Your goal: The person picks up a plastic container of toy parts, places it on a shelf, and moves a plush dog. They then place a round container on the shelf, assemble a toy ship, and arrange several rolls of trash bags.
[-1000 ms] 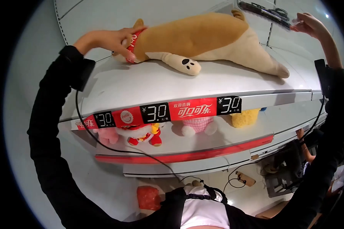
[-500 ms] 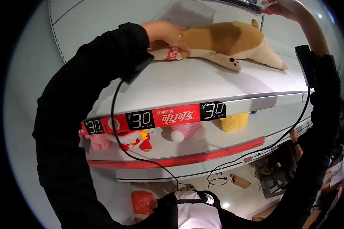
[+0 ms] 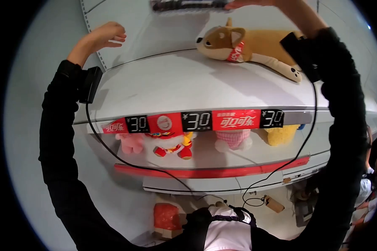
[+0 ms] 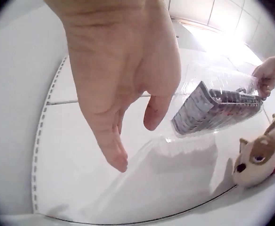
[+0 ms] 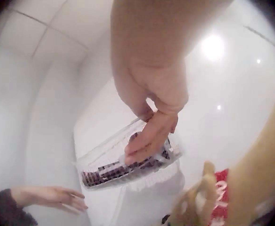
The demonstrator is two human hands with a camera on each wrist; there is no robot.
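Observation:
My right hand (image 5: pixel 151 103) grips the end of a clear plastic package (image 5: pixel 97 178) with dark, patterned contents, held up over the upper shelf in front of the back panel. My left hand (image 3: pixel 104 35) is raised at the shelf's left end, fingers relaxed and slightly bent, holding nothing. The left wrist view shows the package (image 4: pixel 217 113) to the right of that hand. A tan and cream plush dog (image 3: pixel 222 42) with a red neckerchief lies on the upper shelf (image 3: pixel 163 85), head to the left. My right forearm covers its rear part in the head view.
Price strips (image 3: pixel 197 121) run along the shelf's front edge. Several plush toys, among them a yellow one (image 3: pixel 280 136), stand on the lower shelf (image 3: pixel 201 157). Black cables hang from both wrists. A red bag (image 3: pixel 165 215) lies on the floor; people are at the right edge.
My left hand has left the plush dog and moved to the left. The dog has shifted right along the shelf. My right hand has carried the package left, above the shelf.

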